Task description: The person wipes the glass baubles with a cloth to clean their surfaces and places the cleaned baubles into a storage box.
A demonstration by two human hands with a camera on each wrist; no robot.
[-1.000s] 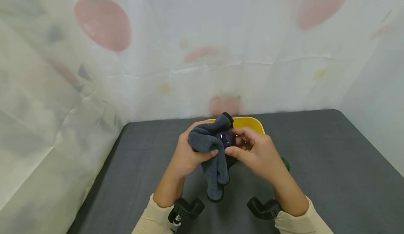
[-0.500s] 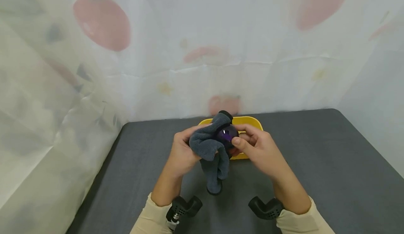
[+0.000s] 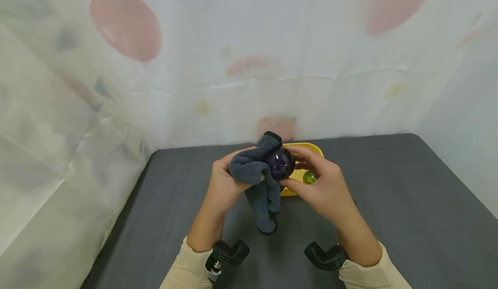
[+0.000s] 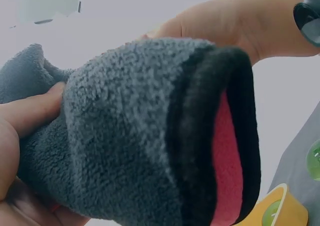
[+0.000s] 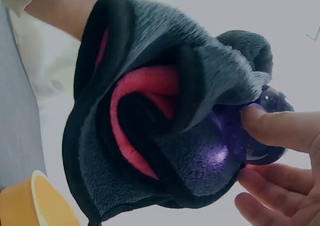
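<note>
— Since a moment ago, both hands have come up a little and toward the far wall, and a green ball (image 3: 309,177) now shows in the yellow bowl (image 3: 311,149) behind my right hand.

— What is your left hand (image 3: 223,185) doing?

— Its grip is clamped on a grey fleece cloth (image 3: 249,170). My fingers are curled round the bunched part, and the thumb presses into the pile. A loose end of the cloth hangs down below my hands, above the dark grey surface (image 3: 408,202). In the left wrist view the cloth shows a black edge and a pink-red inner side.

— And the right hand (image 3: 324,189)?

— That grip is closed on a glossy purple ball (image 3: 281,162). My thumb lies on its near side, and my fingers wrap round the far side. The ball is held above the surface, in front of the bowl's near rim.

— Do cloth and ball touch?

— Yes. The cloth lies against the ball's left side and partly wraps it; the right wrist view shows fleece folded over the ball right beside my thumb.

— Anything else around?

— A white curtain with red fruit prints (image 3: 125,26) hangs behind the surface and along its left side. My cream sleeves show at the bottom edge.
</note>
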